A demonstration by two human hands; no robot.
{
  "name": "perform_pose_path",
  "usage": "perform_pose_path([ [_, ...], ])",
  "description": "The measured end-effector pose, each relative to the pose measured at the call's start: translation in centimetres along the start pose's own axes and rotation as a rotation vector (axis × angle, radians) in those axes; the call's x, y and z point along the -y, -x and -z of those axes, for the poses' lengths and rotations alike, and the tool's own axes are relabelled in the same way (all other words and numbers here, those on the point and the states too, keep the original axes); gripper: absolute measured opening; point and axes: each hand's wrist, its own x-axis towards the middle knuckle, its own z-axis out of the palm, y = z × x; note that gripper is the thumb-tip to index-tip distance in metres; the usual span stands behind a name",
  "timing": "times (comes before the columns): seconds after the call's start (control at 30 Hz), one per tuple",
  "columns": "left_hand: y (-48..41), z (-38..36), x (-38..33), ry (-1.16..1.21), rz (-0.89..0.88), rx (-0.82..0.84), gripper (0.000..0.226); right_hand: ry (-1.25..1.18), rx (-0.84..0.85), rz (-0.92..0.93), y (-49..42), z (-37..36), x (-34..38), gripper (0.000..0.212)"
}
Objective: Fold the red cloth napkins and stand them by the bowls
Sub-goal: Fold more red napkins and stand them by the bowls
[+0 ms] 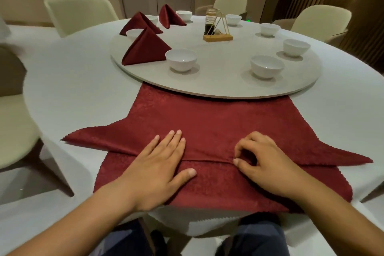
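Note:
A red cloth napkin (216, 122) lies spread on the white table in front of me, its far edge under the rim of the turntable (207, 87). A fold edge runs across it near me. My left hand (162, 164) presses flat on that fold with straight fingers. My right hand (261, 158) has curled fingers and pinches the fold edge. Three folded red napkins stand on the turntable: one (146, 48) beside the near-left bowl (181, 60), two more (139, 23) (170, 15) farther back. Several white bowls ring the turntable, among them one at the near right (266, 66).
A wooden stand with a glass bottle and toothpicks (216, 27) sits at the turntable's middle. Cream chairs (79, 13) (320, 22) surround the round table (72, 93). My knees show below the table edge.

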Motion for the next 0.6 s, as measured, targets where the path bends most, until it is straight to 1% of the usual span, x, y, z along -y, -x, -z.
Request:
perform_pose_path([
  [0.07,1.2,-0.1,2.6,-0.006,0.072,0.0,0.097,0.009,0.035,-0.019,-0.2,0.3,0.4,0.01],
  [0.17,2.7,0.0,6.4,0.045,0.185,-0.005,0.099,0.044,0.074,-0.049,-0.6,0.6,1.2,0.01],
  [0.23,3.3,-0.1,8.1,0.051,0.23,-0.008,0.098,0.087,0.112,-0.094,-0.9,0.9,2.0,0.01],
  [0.33,3.5,-0.3,8.5,0.052,0.235,-0.03,0.094,0.267,0.143,-0.142,-1.9,1.2,3.9,0.016],
  [0.4,3.5,-0.5,8.4,0.055,0.235,-0.037,0.096,0.284,0.051,-0.086,-2.9,0.7,6.0,0.017],
  [0.47,3.4,-0.7,8.4,0.054,0.23,-0.062,0.101,0.19,-0.066,0.059,-3.9,-0.6,8.3,0.014],
  [0.53,3.5,-0.7,8.7,0.061,0.229,-0.077,0.102,0.115,-0.056,0.17,-4.8,-2.5,10.1,0.023],
  [0.6,3.5,-0.7,8.7,0.081,0.226,-0.078,0.101,0.084,0.01,0.196,-5.6,-4.3,10.7,0.034],
])
